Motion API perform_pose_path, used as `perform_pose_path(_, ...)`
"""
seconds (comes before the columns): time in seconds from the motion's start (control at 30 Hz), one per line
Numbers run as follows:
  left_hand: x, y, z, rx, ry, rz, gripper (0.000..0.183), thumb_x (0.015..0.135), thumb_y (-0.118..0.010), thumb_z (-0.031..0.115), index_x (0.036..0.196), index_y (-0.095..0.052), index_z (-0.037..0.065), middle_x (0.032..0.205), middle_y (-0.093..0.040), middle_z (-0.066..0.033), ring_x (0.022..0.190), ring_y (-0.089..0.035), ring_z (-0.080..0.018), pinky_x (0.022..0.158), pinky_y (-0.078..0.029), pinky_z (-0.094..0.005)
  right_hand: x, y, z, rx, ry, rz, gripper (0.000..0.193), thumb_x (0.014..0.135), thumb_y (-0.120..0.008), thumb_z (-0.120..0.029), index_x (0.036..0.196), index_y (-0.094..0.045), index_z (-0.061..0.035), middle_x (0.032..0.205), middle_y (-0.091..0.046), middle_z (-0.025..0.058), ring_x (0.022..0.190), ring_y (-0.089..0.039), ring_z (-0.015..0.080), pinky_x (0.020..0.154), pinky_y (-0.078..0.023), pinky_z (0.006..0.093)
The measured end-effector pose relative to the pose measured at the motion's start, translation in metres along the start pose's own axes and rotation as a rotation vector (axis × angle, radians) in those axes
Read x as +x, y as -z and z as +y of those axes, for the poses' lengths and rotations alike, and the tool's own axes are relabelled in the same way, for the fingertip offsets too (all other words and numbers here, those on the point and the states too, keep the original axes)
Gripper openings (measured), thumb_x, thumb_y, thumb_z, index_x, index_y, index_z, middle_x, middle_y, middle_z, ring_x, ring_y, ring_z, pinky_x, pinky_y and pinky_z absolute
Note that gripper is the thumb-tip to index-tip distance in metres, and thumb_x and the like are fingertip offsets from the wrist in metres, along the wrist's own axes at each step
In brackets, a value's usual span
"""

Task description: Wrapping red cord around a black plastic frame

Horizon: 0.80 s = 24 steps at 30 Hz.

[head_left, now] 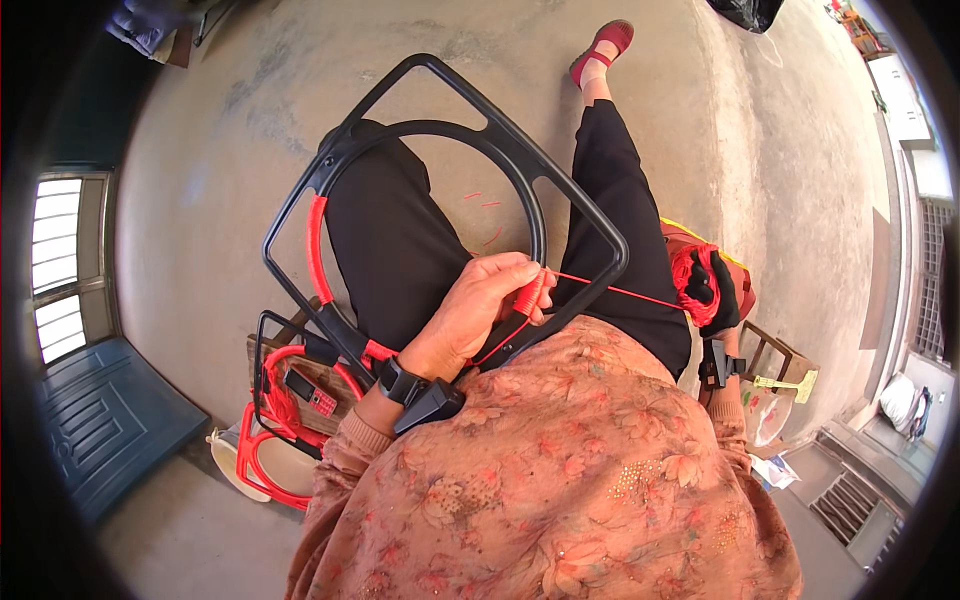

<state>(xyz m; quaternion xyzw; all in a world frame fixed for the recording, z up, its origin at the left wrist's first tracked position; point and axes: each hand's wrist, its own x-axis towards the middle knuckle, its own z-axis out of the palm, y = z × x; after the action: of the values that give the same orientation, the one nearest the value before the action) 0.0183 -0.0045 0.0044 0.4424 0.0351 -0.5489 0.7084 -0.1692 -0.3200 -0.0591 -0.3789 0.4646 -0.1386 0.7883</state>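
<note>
A black frame (430,128), a round ring set inside a squarish outer rim with rounded corners, rests across my lap. Red cord is wound tightly round parts of the ring, with one wrapped stretch (317,250) on its left side. My left hand (485,300) is closed round the ring's right side, at a short red winding (530,292). From there a taut strand (620,291) runs right to my right hand (722,295). That hand wears a dark glove and grips a bundle of red cord (690,275), held out beyond my thigh.
Beside my left leg, more frames with red cord (250,450) and a small red phone (320,400) lie on a wooden stool. A pale green brush-like tool (785,385) is at the right. Red cord scraps (490,205) dot the floor. A blue panel (120,420) stands left.
</note>
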Motion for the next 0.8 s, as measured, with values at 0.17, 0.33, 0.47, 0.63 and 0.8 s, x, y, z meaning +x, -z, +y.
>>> perform_pose_path(0.17, 0.000, -0.006, 0.002, 0.024, -0.015, -0.020, 0.027, 0.096, -0.051, 0.021, 0.096, -0.060, -0.004, 0.075, -0.060, -0.0063, 0.064, -0.056, -0.0110, 0.063, -0.048, -0.0225, 0.041, 0.067, 0.002, 0.142, -0.026, -0.425, 0.030, 0.094, -0.051, -0.021, 0.119, -0.051, -0.0051, 0.101, -0.048, 0.0014, 0.086, -0.045, 0.0117, 0.074, -0.036, 0.0248)
perform_pose_path(0.33, -0.009, -0.005, 0.001, 0.326, -0.144, 0.013, 0.027, 0.095, -0.055, 0.019, 0.104, -0.059, -0.005, 0.078, -0.063, -0.0074, 0.068, -0.058, -0.0095, 0.066, -0.048, -0.0208, 0.012, 0.015, -0.001, -0.027, 0.094, -0.317, 0.029, 0.091, -0.056, -0.023, 0.114, -0.054, -0.0060, 0.102, -0.056, 0.0041, 0.091, -0.055, 0.0143, 0.079, -0.046, 0.0268)
perform_pose_path(0.47, -0.004, -0.005, -0.002, 0.265, -0.162, 0.061, 0.025, 0.094, -0.056, 0.019, 0.103, -0.060, -0.005, 0.079, -0.064, -0.0086, 0.067, -0.060, -0.0104, 0.065, -0.050, -0.0217, 0.014, 0.004, -0.009, -0.235, 0.155, 0.016, 0.024, 0.090, -0.060, -0.029, 0.099, -0.063, -0.0073, 0.084, -0.065, 0.0018, 0.072, -0.062, 0.0107, 0.064, -0.051, 0.0251)
perform_pose_path(0.63, -0.005, -0.006, 0.003, -0.029, -0.063, 0.074, 0.023, 0.094, -0.056, 0.019, 0.096, -0.060, -0.003, 0.078, -0.065, -0.0105, 0.062, -0.063, -0.0127, 0.059, -0.054, -0.0231, 0.026, -0.022, -0.016, -0.163, 0.201, -0.209, 0.029, 0.089, -0.061, -0.027, 0.104, -0.062, -0.0021, 0.091, -0.066, 0.0045, 0.079, -0.063, 0.0122, 0.069, -0.051, 0.0261)
perform_pose_path(0.8, -0.008, -0.003, 0.003, 0.043, -0.110, 0.010, 0.021, 0.094, -0.055, 0.019, 0.094, -0.060, -0.002, 0.077, -0.065, -0.0100, 0.062, -0.062, -0.0121, 0.058, -0.053, -0.0225, 0.008, -0.116, -0.011, -1.059, 0.885, -0.251, 0.028, 0.087, -0.060, -0.014, 0.113, -0.060, -0.0022, 0.096, -0.066, 0.0063, 0.085, -0.063, 0.0184, 0.078, -0.050, 0.0303)
